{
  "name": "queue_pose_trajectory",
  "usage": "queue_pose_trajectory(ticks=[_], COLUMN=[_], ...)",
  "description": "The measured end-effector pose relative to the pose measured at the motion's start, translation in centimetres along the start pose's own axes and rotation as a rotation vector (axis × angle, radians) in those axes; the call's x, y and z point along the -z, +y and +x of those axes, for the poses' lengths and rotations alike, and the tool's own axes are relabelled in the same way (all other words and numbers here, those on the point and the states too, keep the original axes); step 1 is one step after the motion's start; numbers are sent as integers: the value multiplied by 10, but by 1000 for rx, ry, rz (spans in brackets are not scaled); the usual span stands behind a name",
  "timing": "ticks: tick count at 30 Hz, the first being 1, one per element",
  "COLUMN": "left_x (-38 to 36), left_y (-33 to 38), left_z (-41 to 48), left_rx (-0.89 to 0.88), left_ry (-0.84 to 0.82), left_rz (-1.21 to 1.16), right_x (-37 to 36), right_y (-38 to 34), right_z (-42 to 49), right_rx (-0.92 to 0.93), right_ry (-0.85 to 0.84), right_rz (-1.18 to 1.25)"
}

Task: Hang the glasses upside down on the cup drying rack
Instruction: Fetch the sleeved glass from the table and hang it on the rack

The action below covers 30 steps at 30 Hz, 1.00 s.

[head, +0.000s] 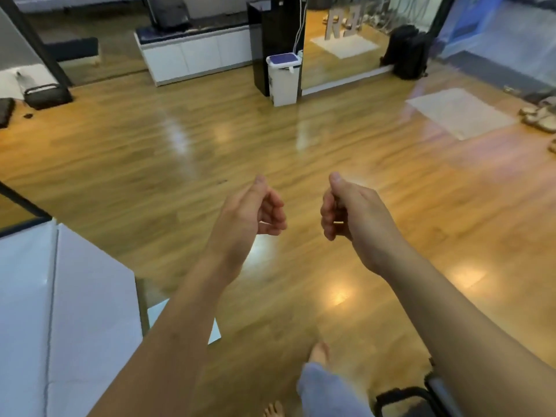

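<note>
Currently both hands raised mid-frame, side by side, not touching, above glossy brown wooden plank floor (180, 164). Left hand (252, 212): fingers curled into palm, thumb up, gripping nothing. Right hand (352, 212): same curl, nothing held. White flat panel (75, 296) lower left, beside left forearm. Bare foot (319, 352) on floor below hands. White plastic bin with blue lid (284, 79) well beyond, against black pillar.

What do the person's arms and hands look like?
The left arm and right arm are bare, no sleeves in view. The left hand and right hand show no gloves, and no watch on either wrist. The trousers are pale blue.
</note>
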<state>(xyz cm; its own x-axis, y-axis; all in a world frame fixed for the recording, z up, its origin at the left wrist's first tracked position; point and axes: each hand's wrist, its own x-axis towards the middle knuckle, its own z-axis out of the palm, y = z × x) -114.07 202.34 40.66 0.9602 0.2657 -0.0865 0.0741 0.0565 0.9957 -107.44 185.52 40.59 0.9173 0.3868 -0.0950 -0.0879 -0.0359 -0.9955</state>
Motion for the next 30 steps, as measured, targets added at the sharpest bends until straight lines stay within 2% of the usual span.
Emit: queue_pose_trajectory(ticks=[6,13,20,30], left_x=[-46,-96,-156,-293], left_y=[4,27,27,23], left_z=[105,215,310,506], left_rx=[12,-22,-92,-132], left_ry=[-113,-88,-132,-429], left_rz=[27,79,140,77], right_x=[60,129,207,345], right_y=[-5,-20,-18,-27], right_z=[89,192,257,368], right_rx=[42,30,74,40], right_ry=[102,128,274,575], right_rz=[71,96,75,-14])
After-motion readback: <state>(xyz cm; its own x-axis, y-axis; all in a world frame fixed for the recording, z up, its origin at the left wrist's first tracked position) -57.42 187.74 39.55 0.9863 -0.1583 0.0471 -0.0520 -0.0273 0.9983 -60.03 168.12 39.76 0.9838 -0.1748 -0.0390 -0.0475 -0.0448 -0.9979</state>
